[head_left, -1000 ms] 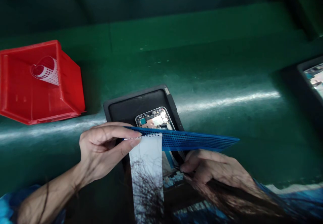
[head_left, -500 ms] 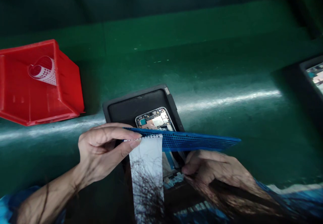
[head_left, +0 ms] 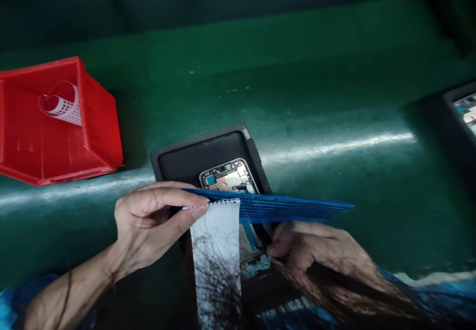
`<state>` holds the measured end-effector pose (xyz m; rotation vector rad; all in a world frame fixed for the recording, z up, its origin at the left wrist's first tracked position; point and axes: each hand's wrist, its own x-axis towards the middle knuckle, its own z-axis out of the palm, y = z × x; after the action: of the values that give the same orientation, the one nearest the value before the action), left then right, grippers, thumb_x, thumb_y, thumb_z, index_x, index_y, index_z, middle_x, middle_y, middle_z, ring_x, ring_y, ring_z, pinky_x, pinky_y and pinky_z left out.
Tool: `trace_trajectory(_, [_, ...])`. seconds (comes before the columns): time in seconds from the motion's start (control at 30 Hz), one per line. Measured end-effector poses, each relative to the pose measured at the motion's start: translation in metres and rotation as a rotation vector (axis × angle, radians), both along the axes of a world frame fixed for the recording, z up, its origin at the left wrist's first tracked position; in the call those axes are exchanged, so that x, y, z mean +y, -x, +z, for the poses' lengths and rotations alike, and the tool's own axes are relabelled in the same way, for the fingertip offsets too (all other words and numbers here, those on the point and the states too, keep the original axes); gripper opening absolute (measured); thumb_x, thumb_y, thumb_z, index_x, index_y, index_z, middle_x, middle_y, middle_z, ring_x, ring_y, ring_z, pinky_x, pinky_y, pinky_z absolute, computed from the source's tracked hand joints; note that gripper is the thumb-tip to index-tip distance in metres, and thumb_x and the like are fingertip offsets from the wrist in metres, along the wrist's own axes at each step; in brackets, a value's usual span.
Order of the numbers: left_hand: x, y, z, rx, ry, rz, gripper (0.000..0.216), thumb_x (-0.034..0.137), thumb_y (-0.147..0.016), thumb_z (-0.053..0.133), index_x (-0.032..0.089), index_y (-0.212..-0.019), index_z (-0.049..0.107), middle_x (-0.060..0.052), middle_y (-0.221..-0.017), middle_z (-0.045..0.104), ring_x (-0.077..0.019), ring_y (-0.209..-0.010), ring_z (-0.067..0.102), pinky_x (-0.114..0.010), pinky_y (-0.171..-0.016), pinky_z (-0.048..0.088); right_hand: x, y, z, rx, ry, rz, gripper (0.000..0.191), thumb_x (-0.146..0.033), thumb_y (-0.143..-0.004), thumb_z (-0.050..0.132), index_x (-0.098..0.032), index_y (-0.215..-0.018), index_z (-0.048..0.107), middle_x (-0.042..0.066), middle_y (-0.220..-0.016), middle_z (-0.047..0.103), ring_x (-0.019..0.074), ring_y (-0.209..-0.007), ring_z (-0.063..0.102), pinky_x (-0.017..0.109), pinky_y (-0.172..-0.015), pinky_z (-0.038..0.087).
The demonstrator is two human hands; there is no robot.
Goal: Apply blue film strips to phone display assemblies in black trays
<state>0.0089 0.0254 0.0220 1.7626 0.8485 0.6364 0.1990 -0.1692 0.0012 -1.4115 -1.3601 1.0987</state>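
Here, the white strip hangs pinched between the left fingers.

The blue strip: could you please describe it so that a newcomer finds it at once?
On the green table, find the black tray with the opened phone. The blue strip, one end in the left hand, crosses over the phone. Unlike the white strip hanging down, it is blue and stretches rightward.

Passage lies open beyond the black tray; a blue strip bars its middle, a red bin its left
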Motion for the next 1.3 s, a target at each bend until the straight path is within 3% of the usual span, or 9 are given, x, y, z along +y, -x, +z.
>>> trace_trajectory(0.57, [0.0, 0.0, -0.001, 0.055, -0.021, 0.011, 0.011, 0.025, -0.06, 0.072, 0.032, -0.067, 0.069, 0.011, -0.072, 0.071, -0.0064, -0.057, 0.066, -0.01, -0.052, 0.055, 0.002, -0.003, 0.001, 0.015, 0.037, 0.05, 0.022, -0.008, -0.083, 0.06, -0.029, -0.081, 0.055, -0.004, -0.083, 0.073, 0.0108, -0.072, 0.073, 0.018, -0.065, 0.057])
trace_trajectory(0.8, [0.002, -0.001, 0.006, 0.046, 0.154, -0.061, 0.006, 0.033, -0.063, 0.071, 0.031, -0.068, 0.069, 0.012, -0.073, 0.071, -0.0044, -0.059, 0.067, -0.003, -0.053, 0.053, -0.001, -0.003, -0.003, 0.088, 0.035, 0.053, 0.019, -0.011, -0.085, 0.065, -0.028, -0.081, 0.057, -0.002, -0.086, 0.07, 0.012, -0.077, 0.072, 0.019, -0.067, 0.056])
trace_trajectory(0.9, [-0.001, -0.004, 0.006, 0.097, 0.046, -0.041, 0.007, 0.028, -0.064, 0.071, 0.031, -0.069, 0.068, 0.015, -0.075, 0.071, -0.0026, -0.061, 0.067, -0.001, -0.057, 0.052, -0.004, -0.003, -0.006, 0.067, 0.026, 0.081, 0.021, -0.007, -0.086, 0.061, -0.027, -0.082, 0.055, 0.0, -0.086, 0.069, 0.0126, -0.079, 0.072, 0.021, -0.067, 0.055])
trace_trajectory(1.07, [-0.006, -0.009, 0.0, 0.209, -0.248, -0.119, 0.011, 0.027, -0.065, 0.068, 0.035, -0.072, 0.067, 0.015, -0.081, 0.072, -0.0063, -0.064, 0.068, -0.01, -0.06, 0.056, -0.004, -0.004, -0.007, 0.044, 0.024, 0.093, 0.021, -0.01, -0.086, 0.062, -0.027, -0.079, 0.052, 0.0, -0.083, 0.069, 0.0139, -0.079, 0.07, 0.022, -0.067, 0.057])
trace_trajectory(1.3, [-0.006, -0.009, -0.002, 0.237, -0.335, -0.156, 0.007, 0.027, -0.069, 0.065, 0.032, -0.073, 0.067, 0.012, -0.078, 0.073, -0.0048, -0.065, 0.069, -0.007, -0.06, 0.053, -0.006, -0.003, -0.012, 0.057, 0.021, 0.095, 0.025, -0.007, -0.085, 0.064, -0.027, -0.077, 0.051, -0.001, -0.084, 0.069, 0.0126, -0.077, 0.068, 0.021, -0.066, 0.056])
